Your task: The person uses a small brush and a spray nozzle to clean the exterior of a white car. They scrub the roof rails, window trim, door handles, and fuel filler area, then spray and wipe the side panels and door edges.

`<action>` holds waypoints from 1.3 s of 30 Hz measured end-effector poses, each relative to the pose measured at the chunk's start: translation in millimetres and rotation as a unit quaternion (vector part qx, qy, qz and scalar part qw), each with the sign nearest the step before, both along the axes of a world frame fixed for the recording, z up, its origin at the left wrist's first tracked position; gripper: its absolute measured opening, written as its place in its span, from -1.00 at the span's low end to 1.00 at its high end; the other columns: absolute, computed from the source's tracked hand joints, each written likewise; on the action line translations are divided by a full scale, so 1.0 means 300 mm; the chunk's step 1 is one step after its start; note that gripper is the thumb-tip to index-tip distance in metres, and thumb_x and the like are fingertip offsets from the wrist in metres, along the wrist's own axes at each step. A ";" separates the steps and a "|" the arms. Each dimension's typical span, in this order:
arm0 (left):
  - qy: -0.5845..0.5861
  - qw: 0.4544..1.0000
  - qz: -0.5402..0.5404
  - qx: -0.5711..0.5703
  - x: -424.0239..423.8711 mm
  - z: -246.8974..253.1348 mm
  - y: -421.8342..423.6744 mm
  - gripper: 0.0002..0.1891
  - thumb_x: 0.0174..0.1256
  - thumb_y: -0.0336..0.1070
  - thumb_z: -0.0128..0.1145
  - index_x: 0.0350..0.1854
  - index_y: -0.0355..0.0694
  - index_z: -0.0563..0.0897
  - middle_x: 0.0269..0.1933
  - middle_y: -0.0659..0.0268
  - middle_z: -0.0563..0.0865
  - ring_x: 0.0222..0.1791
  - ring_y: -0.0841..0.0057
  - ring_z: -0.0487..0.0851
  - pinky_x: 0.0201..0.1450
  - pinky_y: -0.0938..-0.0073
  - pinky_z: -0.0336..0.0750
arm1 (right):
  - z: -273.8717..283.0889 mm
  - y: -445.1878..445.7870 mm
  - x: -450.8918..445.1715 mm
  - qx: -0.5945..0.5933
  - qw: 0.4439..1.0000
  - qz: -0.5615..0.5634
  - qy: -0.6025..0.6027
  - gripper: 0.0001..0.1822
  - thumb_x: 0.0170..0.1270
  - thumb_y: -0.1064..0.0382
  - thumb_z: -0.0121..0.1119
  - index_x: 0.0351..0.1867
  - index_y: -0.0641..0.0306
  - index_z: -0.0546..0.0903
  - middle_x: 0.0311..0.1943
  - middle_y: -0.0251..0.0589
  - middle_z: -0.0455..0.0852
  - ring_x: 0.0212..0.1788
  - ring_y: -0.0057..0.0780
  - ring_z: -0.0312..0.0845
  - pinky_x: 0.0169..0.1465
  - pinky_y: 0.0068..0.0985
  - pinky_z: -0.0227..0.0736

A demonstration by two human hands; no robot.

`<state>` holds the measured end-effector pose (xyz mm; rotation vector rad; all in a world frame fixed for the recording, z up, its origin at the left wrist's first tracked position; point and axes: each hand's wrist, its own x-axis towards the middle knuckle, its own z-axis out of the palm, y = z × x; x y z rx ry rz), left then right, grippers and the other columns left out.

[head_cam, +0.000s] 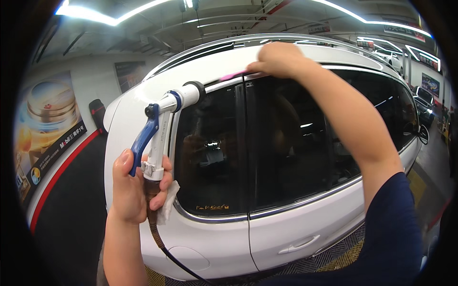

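Note:
My left hand point(137, 189) grips a white spray gun point(157, 139) with a blue trigger lever, its wide nozzle with a black rim pointing at the top corner of the rear side window point(211, 153). A crumpled white tissue or cloth point(169, 203) is held against the gun's lower end by the same hand. A dark hose point(179, 262) runs down from the handle. My right hand point(277, 60), raised at the roof edge of the white car point(222, 68), holds a flat pink tool point(232, 75) by one end. The tool's other end lies along the trim above the window.
Beside the car are a wall poster point(52, 107) and a dark lower wall with a red stripe point(68, 164). A silver roof rail point(279, 37) runs above, and a door handle point(300, 244) juts out below. Another car point(423, 102) stands far right. Patterned floor tiles point(340, 257) show beneath.

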<state>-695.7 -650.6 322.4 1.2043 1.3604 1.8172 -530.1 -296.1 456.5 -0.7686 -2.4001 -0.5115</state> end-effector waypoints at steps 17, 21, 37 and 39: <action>0.008 1.000 0.009 0.018 0.011 0.008 0.067 -0.13 0.47 0.60 -0.33 -0.11 -0.26 0.61 -0.52 0.28 0.60 -0.82 0.61 0.30 -0.69 0.51 0.36 | -0.007 -0.063 0.031 -0.016 0.999 -0.028 0.007 -0.36 0.44 -0.38 0.19 -0.20 0.22 0.86 -0.16 -0.11 0.88 -0.03 -0.10 0.83 0.06 -0.19 0.68; 0.004 1.000 -0.007 0.027 0.016 0.019 0.035 -0.10 0.44 0.59 -0.29 -0.08 -0.33 0.66 -0.49 0.26 0.62 -0.75 0.58 0.37 -0.70 0.63 0.25 | 0.027 0.019 0.116 -0.045 0.999 -0.014 0.012 -0.36 0.41 -0.40 0.22 -0.15 0.20 0.87 -0.14 -0.12 0.89 0.00 -0.09 0.83 0.08 -0.17 0.68; -0.016 0.996 0.082 0.016 0.021 -0.021 -0.001 -0.12 0.45 0.58 -0.25 -0.08 -0.31 0.68 -0.48 0.24 0.64 -0.76 0.58 0.36 -0.69 0.62 0.21 | -0.021 -0.159 -0.174 0.013 0.995 0.103 0.001 -0.41 0.36 -0.37 0.29 -0.06 0.14 0.86 -0.06 -0.09 0.89 0.05 -0.07 0.83 0.14 -0.16 0.67; -0.016 0.995 0.096 0.023 0.029 -0.039 -0.050 -0.12 0.46 0.58 -0.27 -0.07 -0.31 0.67 -0.48 0.24 0.64 -0.76 0.58 0.35 -0.69 0.62 0.21 | 0.005 -0.106 -0.123 0.037 0.993 0.108 0.013 -0.40 0.42 -0.37 0.21 -0.30 0.16 0.86 -0.33 -0.13 0.86 -0.15 -0.14 0.83 -0.07 -0.18 0.67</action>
